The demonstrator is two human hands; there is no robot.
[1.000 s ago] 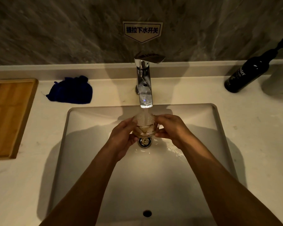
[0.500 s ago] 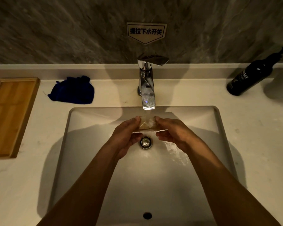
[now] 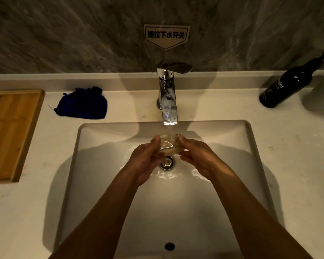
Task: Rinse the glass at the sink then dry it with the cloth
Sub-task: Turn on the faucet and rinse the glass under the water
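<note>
While water runs from the faucet (image 3: pixel 167 101) just above centre frame, the left hand (image 3: pixel 145 159) and right hand (image 3: pixel 197 157) hold the glass (image 3: pixel 166 145) between them under the stream, at the middle of the picture. The left hand's fingers curl round the glass's left side with the thumb tip near its rim; the right hand grips its right side, thumb on top and fingers curled beneath. The glass sits over the drain (image 3: pixel 166 162) inside the white sink (image 3: pixel 232 146), where wet patches glisten. On the counter (image 3: pixel 297 156), a dark blue cloth (image 3: pixel 82 104) lies bunched at upper left, beside a wooden tray (image 3: pixel 11 131) at the left edge. A black pump bottle (image 3: pixel 286 86) leans at upper right.
</note>
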